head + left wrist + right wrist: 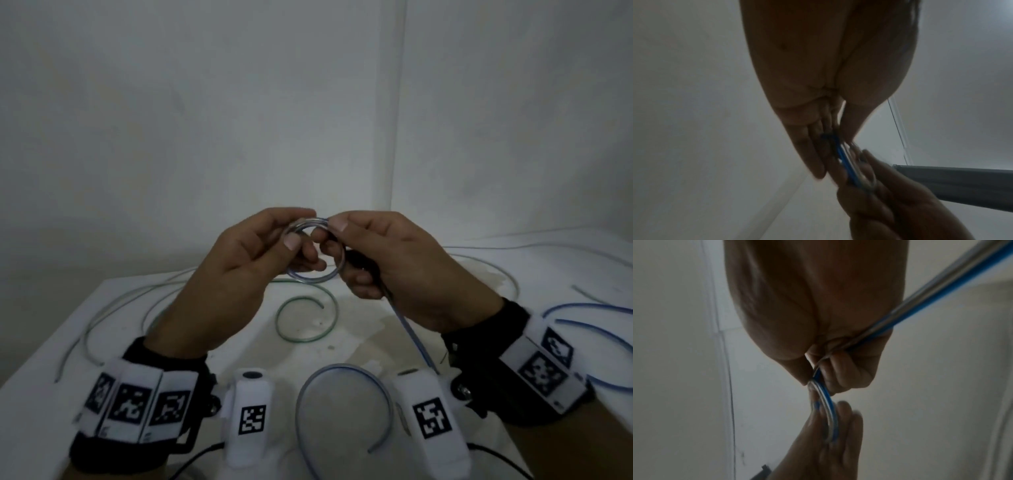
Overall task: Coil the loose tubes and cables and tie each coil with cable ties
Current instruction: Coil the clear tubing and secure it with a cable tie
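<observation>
- Head view shows the job barely begun: one small coil of the blue-striped clear tube is formed and held up above the white table, with its loose tail running down past the right wrist.
- No tied coil and no cable tie can be seen; a green tube and several other tubes still lie loose on the table — most of the work seems left.
- Left hand is raised palm inward, thumb and curled fingers pinching the coil's left side.
- Right hand faces it, fingers curled round the coil's right side and the tail — in the right wrist view the tube passes through the closed fist.
</observation>
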### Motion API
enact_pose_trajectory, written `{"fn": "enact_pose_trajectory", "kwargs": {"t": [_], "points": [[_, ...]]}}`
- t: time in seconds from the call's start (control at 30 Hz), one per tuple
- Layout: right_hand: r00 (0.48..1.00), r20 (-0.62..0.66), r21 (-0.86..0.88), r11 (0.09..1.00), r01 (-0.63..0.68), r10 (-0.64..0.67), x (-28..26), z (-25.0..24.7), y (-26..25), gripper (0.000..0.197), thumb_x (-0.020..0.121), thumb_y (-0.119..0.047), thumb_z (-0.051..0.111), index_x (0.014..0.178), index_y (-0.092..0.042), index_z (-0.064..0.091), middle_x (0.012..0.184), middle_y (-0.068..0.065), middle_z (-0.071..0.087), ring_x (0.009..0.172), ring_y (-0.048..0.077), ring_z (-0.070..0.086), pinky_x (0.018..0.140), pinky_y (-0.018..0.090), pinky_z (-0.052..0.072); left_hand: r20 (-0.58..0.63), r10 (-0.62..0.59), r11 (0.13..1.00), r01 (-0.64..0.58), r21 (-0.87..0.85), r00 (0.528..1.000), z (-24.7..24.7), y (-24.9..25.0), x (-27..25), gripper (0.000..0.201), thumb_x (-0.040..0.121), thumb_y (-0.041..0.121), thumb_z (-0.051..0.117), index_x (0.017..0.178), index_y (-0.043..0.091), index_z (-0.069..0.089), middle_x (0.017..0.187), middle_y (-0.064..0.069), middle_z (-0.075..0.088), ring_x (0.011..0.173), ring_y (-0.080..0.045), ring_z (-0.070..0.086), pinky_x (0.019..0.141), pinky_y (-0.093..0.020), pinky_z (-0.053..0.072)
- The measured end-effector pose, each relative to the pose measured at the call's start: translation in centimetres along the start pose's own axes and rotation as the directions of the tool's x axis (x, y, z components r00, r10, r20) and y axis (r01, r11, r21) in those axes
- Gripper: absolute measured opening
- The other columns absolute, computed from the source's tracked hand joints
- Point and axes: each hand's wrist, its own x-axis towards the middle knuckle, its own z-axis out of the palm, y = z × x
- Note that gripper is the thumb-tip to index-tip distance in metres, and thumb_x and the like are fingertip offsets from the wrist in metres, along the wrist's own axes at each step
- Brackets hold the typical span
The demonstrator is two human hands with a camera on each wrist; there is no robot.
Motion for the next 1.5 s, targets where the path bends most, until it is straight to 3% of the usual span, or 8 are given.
{"fn": "enact_pose_trajectory", "kwargs": {"t": [0.13, 0.3, 0.43, 0.63, 0.9, 1.1, 1.37, 1.5], "points": [[0.992, -0.002, -0.360, 0.925, 0.119, -0.128, -0.2, -0.6, -0.3, 0.027, 0.109, -0.018, 0.046, 0.104, -0.004, 0.069, 0.066, -0.015, 0.053, 0.053, 0.001, 0.044, 0.051, 0.012, 0.035, 0.070, -0.105, 0.990, 0.098, 0.096, 0.992, -0.6, 0.5, -0.3, 0.028, 0.091, 0.019, 0.058, 0.116, 0.009, 0.069, 0.099, -0.007, 0.078, 0.099, -0.024, 0.073, 0.092, -0.036, 0.056], [0.990, 0.008, -0.394, 0.909, 0.133, -0.141, -0.3, -0.4, -0.5, 0.025, 0.109, -0.018, 0.047, 0.107, -0.005, 0.069, 0.062, -0.020, 0.057, 0.052, 0.001, 0.047, 0.052, 0.014, 0.037, 0.043, -0.102, 0.993, 0.104, -0.053, 0.994, -0.8, -0.2, -0.2, 0.023, 0.092, 0.015, 0.062, 0.111, 0.005, 0.070, 0.109, -0.017, 0.075, 0.107, -0.032, 0.070, 0.097, -0.037, 0.054], [0.983, -0.049, -0.350, 0.925, 0.147, -0.175, -0.3, -0.3, -0.5, 0.024, 0.109, -0.019, 0.048, 0.102, -0.006, 0.068, 0.070, -0.002, 0.050, 0.056, 0.012, 0.044, 0.049, 0.029, 0.037, 0.125, -0.128, 0.990, 0.133, -0.039, 0.984, -0.9, 0.2, -0.4, 0.018, 0.094, 0.020, 0.057, 0.102, 0.008, 0.069, 0.109, -0.012, 0.075, 0.107, -0.021, 0.070, 0.087, -0.029, 0.055], [0.988, -0.014, -0.240, 0.960, 0.144, -0.152, -0.3, -0.1, -0.3, 0.027, 0.110, -0.020, 0.045, 0.103, -0.006, 0.067, 0.083, 0.006, 0.053, 0.057, 0.022, 0.044, 0.046, 0.030, 0.033, 0.021, -0.147, 0.982, 0.149, -0.116, 0.989, -1.1, 0.5, -0.4, 0.014, 0.078, 0.022, 0.073, 0.087, 0.014, 0.080, 0.081, -0.007, 0.071, 0.051, -0.010, 0.042, 0.047, -0.018, 0.037], [0.990, 0.131, 0.257, 0.966, 0.012, -0.047, 0.1, 0.8, 0.9, 0.032, 0.109, -0.031, 0.038, 0.100, -0.009, 0.059, 0.072, 0.005, 0.049, 0.047, 0.020, 0.042, 0.044, 0.028, 0.032, -0.073, -0.168, 0.914, 0.128, -0.385, 0.983, 0.0, 0.5, -0.1, 0.018, 0.072, 0.025, 0.067, 0.081, 0.016, 0.080, 0.077, -0.003, 0.067, 0.052, -0.007, 0.051, 0.050, -0.016, 0.044], [0.996, 0.088, 0.115, 0.993, 0.010, -0.020, 0.0, -0.2, 0.4, 0.032, 0.105, -0.034, 0.044, 0.094, -0.011, 0.063, 0.068, 0.000, 0.031, 0.051, 0.013, 0.026, 0.047, 0.025, 0.030, 0.030, -0.123, 0.981, 0.126, -0.146, 0.992, -0.6, 0.8, -0.5, 0.013, 0.088, 0.023, 0.071, 0.093, 0.013, 0.079, 0.088, -0.013, 0.075, 0.049, -0.011, 0.045, 0.047, -0.021, 0.037], [0.988, 0.116, 0.472, 0.881, 0.037, -0.104, 0.6, 1.5, 1.1, 0.038, 0.098, -0.042, 0.048, 0.098, -0.011, 0.070, 0.082, 0.012, 0.048, 0.066, 0.025, 0.050, 0.061, 0.034, 0.044, -0.063, -0.057, 0.896, 0.023, -0.444, 0.996, 1.7, 0.5, -0.2, 0.015, 0.093, 0.008, 0.052, 0.098, 0.002, 0.064, 0.075, -0.004, 0.065, 0.053, -0.010, 0.052, 0.052, -0.019, 0.049], [0.991, 0.098, 0.369, 0.928, 0.045, -0.087, 0.6, 0.9, 0.9, 0.041, 0.105, -0.036, 0.040, 0.092, -0.006, 0.066, 0.072, 0.008, 0.047, 0.063, 0.025, 0.049, 0.061, 0.031, 0.047, 0.006, -0.094, 0.918, 0.089, -0.386, 0.996, 0.7, 0.4, -0.3, 0.022, 0.080, 0.020, 0.061, 0.091, 0.010, 0.078, 0.081, -0.010, 0.070, 0.053, -0.013, 0.051, 0.050, -0.020, 0.045]]}}
